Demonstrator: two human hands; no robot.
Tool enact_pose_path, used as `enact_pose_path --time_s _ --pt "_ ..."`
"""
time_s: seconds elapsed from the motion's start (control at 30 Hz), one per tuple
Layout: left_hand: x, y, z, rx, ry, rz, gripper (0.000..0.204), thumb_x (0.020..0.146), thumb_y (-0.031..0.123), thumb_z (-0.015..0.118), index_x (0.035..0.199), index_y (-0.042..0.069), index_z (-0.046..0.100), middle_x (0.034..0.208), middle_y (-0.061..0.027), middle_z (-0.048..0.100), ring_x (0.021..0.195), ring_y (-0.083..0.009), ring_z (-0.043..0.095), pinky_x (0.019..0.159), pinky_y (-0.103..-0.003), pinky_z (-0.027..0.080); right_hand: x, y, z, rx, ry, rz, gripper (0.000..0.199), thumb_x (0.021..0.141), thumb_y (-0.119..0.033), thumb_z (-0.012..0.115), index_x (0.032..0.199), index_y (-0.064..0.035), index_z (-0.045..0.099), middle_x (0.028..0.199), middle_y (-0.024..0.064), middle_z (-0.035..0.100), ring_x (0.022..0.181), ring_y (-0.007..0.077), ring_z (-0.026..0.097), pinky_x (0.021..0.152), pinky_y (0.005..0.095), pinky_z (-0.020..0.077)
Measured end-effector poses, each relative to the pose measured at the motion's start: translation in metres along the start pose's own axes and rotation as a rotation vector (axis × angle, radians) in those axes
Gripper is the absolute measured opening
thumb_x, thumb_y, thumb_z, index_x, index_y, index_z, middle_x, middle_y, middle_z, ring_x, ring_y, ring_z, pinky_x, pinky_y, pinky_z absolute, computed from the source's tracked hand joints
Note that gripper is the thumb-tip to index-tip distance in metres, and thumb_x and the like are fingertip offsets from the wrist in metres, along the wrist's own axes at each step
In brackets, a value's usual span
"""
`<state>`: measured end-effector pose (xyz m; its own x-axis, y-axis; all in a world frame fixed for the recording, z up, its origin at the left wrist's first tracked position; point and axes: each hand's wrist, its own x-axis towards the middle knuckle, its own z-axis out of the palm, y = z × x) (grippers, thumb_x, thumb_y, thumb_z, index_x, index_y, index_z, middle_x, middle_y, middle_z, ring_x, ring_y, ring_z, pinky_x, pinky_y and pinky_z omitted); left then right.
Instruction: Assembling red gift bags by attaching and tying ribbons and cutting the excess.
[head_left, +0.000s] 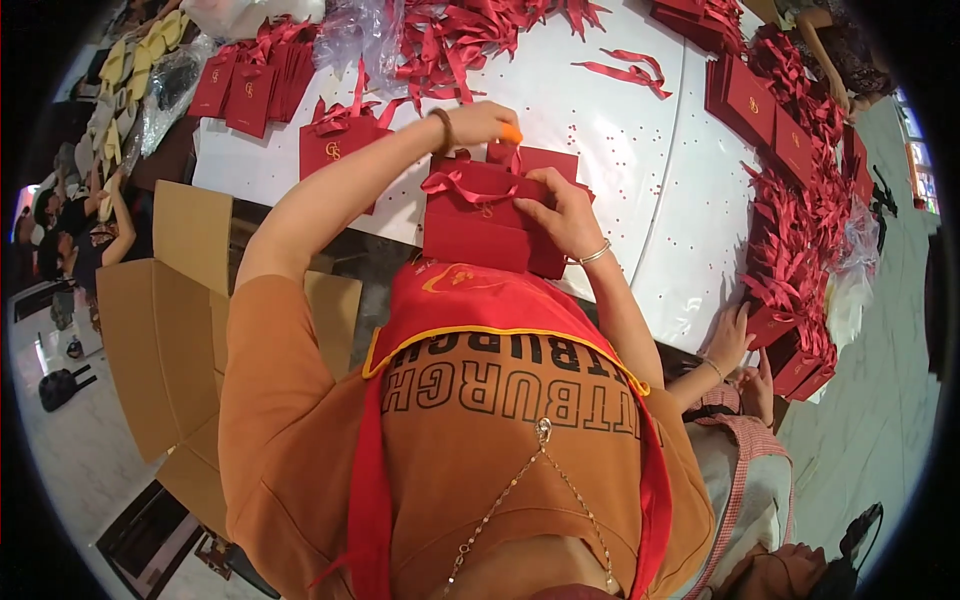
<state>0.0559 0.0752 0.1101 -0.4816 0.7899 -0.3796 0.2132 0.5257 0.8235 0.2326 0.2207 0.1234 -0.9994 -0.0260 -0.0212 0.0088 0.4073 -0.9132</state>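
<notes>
In front of me at the table's near edge is a red paper gift bag (470, 205) with a red ribbon handle (460, 187). More red bag panels lie beneath and behind it. My left hand (485, 125), an orange cover on one finger, is closed just above the bag's top edge. A ribbon runs down from its fingertips, which are partly hidden. My right hand (568, 212) grips the bag's upper right side, thumb on the front and fingers behind. Another red bag (325, 150) with a ribbon stands to the left, partly behind my left forearm.
Loose red ribbons (460, 40) heap at the far side of the white table (620, 200), dotted with small red bits. Finished-looking red bags (790, 140) line the right side, where a co-worker's hands (735, 340) handle some. An open cardboard box (160, 340) stands at my left.
</notes>
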Motion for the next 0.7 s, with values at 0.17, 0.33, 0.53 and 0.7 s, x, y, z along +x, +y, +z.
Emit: enact_pose_path --time_s 0.17,0.33,0.53,0.7 --pt "-0.018 0.009 -0.027 -0.011 -0.191 -0.51 0.06 0.082 0.064 0.035 0.091 0.01 0.059 0.066 -0.0003 0.054 0.058 -0.0079 0.052 0.057 -0.023 0.04 -0.004 0.0 -0.002 0.042 0.004 0.062 0.028 0.076 -0.013 0.065 0.099 -0.0039 0.053 0.073 0.0086 0.056 0.058 0.0152 0.048 0.057 0.0276 0.0417" --pt "-0.028 0.029 -0.007 -0.121 -0.26 -0.309 0.059 0.084 0.062 0.033 0.092 0.01 0.058 0.05 0.0032 0.041 0.043 -0.0053 0.039 0.043 -0.019 0.033 -0.001 -0.001 0.0 0.138 -0.02 0.043 0.027 0.076 -0.012 0.064 0.099 -0.0036 0.053 0.073 0.0089 0.057 0.058 0.015 0.048 0.057 0.0278 0.0423" --pt "-0.017 0.029 0.008 -0.124 -0.22 -0.093 0.033 0.084 0.041 0.052 0.083 0.008 0.056 0.055 0.0045 0.041 0.041 -0.0044 0.032 0.037 -0.02 0.024 0.003 -0.007 -0.001 0.083 -0.057 0.046 0.027 0.076 -0.01 0.064 0.1 -0.0029 0.053 0.073 0.0096 0.056 0.059 0.0152 0.049 0.058 0.0275 0.0426" --pt "-0.003 0.029 -0.013 -0.347 0.313 -0.172 0.028 0.086 0.033 0.053 0.076 0.007 0.052 0.052 0.0059 0.037 0.04 -0.0034 0.027 0.036 -0.021 0.021 -0.002 -0.009 -0.006 0.088 -0.062 -0.103 0.026 0.076 -0.011 0.064 0.099 -0.0021 0.054 0.073 0.0095 0.055 0.057 0.0149 0.047 0.056 0.0269 0.0414"
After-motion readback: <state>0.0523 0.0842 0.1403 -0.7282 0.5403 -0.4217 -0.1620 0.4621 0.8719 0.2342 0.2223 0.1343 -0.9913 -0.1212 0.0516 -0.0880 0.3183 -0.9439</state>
